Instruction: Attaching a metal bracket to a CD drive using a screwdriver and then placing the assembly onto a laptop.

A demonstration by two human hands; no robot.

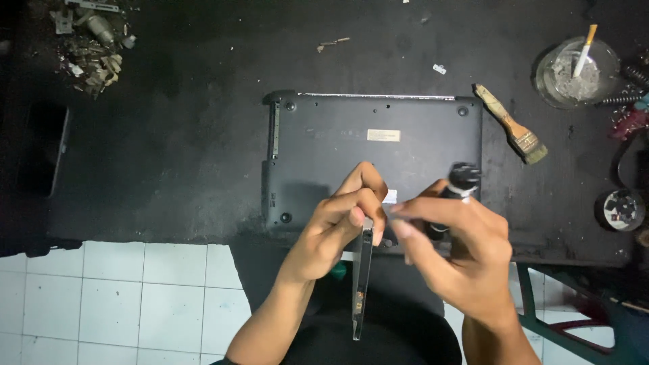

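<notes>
Head view, looking down over a dark table. Left hand pinched shut on the upper end of a thin optical drive held edge-on, its long body hanging down toward the person's lap, below the table's near edge. Right hand closed around a black-handled screwdriver, handle end sticking up past the knuckles; thumb and forefinger reach toward the drive's top end, tips just beside the left fingers. Tip of the tool hidden behind the hands. Both hands sit in front of an upturned black laptop, covering its near edge and part of the base; a pale sticker and corner screws show on the exposed part. Right of the laptop, apart from it, a paintbrush lies at an angle. Farther right, a glass ashtray with a cigarette leaning in it. A small round container near the right edge. Heap of small scrap parts at far left corner. White tiled floor below the table.
</notes>
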